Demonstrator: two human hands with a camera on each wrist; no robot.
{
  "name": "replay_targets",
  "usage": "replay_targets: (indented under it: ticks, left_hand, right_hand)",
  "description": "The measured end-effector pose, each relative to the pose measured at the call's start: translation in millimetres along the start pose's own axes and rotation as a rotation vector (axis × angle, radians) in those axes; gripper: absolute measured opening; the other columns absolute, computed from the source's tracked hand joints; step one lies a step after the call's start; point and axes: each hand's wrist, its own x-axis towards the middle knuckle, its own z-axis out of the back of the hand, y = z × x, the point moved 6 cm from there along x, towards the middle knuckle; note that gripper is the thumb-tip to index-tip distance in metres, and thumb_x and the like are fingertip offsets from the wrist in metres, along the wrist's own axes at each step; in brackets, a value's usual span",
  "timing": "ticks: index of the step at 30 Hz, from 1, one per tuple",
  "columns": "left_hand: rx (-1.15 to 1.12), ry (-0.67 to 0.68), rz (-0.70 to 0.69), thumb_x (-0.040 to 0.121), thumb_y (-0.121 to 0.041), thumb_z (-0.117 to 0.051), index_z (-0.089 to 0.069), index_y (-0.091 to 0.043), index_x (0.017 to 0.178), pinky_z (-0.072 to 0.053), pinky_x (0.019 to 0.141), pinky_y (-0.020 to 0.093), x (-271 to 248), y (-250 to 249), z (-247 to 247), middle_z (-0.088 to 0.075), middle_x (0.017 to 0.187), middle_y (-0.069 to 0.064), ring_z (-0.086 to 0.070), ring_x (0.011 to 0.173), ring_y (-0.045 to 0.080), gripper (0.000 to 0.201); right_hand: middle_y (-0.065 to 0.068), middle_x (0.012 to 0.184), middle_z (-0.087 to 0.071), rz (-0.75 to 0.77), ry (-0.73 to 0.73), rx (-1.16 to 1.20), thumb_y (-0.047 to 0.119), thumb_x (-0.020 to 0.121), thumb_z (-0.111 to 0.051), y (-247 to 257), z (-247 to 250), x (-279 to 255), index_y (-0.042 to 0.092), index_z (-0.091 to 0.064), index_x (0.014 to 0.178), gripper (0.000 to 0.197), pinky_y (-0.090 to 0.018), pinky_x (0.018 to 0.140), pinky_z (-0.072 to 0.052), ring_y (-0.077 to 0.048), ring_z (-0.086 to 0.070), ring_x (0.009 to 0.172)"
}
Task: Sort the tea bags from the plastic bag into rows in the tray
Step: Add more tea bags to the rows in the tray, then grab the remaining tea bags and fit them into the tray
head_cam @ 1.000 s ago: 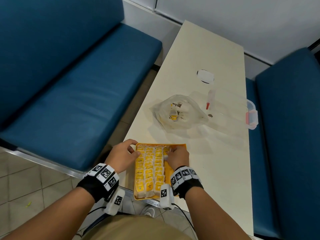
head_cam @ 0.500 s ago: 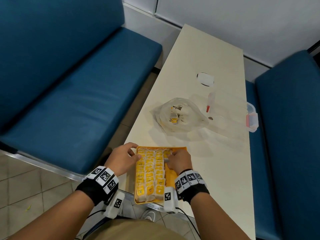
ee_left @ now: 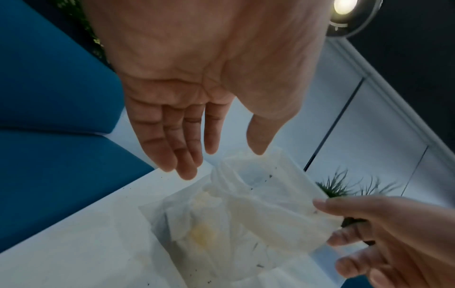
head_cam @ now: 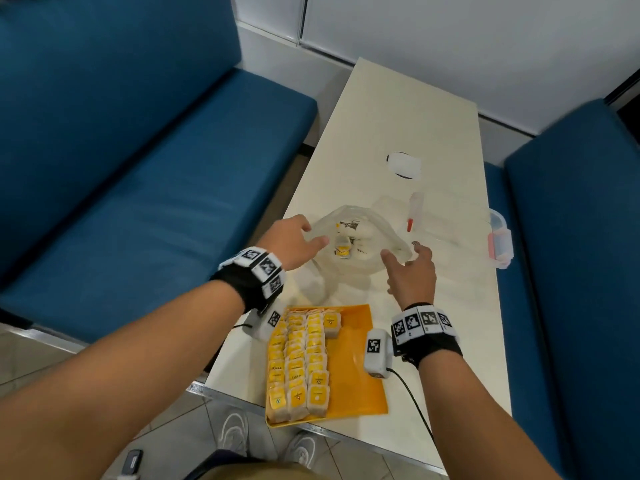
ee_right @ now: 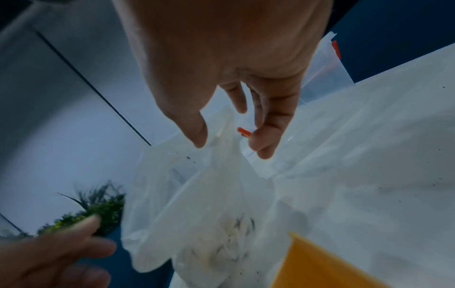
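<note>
Both hands reach over the plastic bag, holding nothing.

Fingers of the left hand (head_cam: 294, 242) are straight, thumb spread, above the bag's left edge; fingers of the right hand (head_cam: 412, 271) are loosely apart at its right edge, contact uncertain. The crumpled clear plastic bag (head_cam: 360, 247) lies mid-table with a few tea bags (head_cam: 343, 249) inside. Nearer the person, the yellow tray (head_cam: 353, 368) holds three full rows and one bag starting a fourth.

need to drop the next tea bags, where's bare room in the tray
The right half of the tray is bare orange, bordered by the rows of tea bags on its left. The left half is packed. One bag starts a fourth row at the far end.
</note>
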Motion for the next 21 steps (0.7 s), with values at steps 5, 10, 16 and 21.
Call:
replay_targets:
  ticks: [5, 10, 16, 21]
  left_hand:
    - [0.174, 0.038, -0.026, 0.087, -0.020, -0.065, -0.059, -0.016, 0.095, -0.048, 0.067, 0.031, 30, -15, -17, -0.062, 0.099, 0.003, -0.065, 0.092, 0.026, 0.010]
    - [0.124, -0.114, -0.023, 0.090, -0.010, -0.053, -0.065, -0.013, 0.089, -0.041, 0.057, 0.026, 37, -1, 2, -0.066, 0.095, 0.006, -0.058, 0.077, 0.025, 0.012]
    - [0.171, -0.199, -0.338, 0.089, -0.020, -0.058, -0.066, -0.025, 0.096, -0.051, 0.074, 0.033, 9, -40, 26, -0.061, 0.094, -0.009, -0.061, 0.084, 0.019, 0.012]
    - [0.402, 0.204, -0.413, 0.094, -0.024, -0.055, -0.068, -0.025, 0.115, -0.055, 0.090, 0.036, 14, -61, -29, -0.068, 0.114, -0.005, -0.063, 0.101, 0.017, 0.025]
  right_hand:
    - [-0.013, 0.088, -0.068, 0.043, 0.063, 0.000, 0.021, 0.094, -0.059, 22, -9, -20, 0.010, -0.058, 0.094, 0.011, -0.019, 0.039, -0.048, -0.029, -0.070, 0.063]
    - [-0.014, 0.082, -0.070, 0.036, 0.094, 0.026, 0.011, 0.096, -0.054, 10, -20, -24, 0.010, -0.057, 0.089, 0.007, -0.026, 0.046, -0.055, -0.021, -0.069, 0.052]
    - [-0.004, 0.074, -0.067, 0.201, 0.108, 0.034, 0.004, 0.090, -0.054, 33, -21, -28, 0.016, -0.058, 0.093, 0.013, -0.042, 0.058, -0.060, -0.022, -0.069, 0.058]
    - [-0.001, 0.079, -0.067, 0.330, 0.133, -0.009, 0.007, 0.087, -0.052, 46, -31, -33, 0.023, -0.058, 0.092, 0.017, -0.044, 0.067, -0.059, -0.026, -0.068, 0.072]
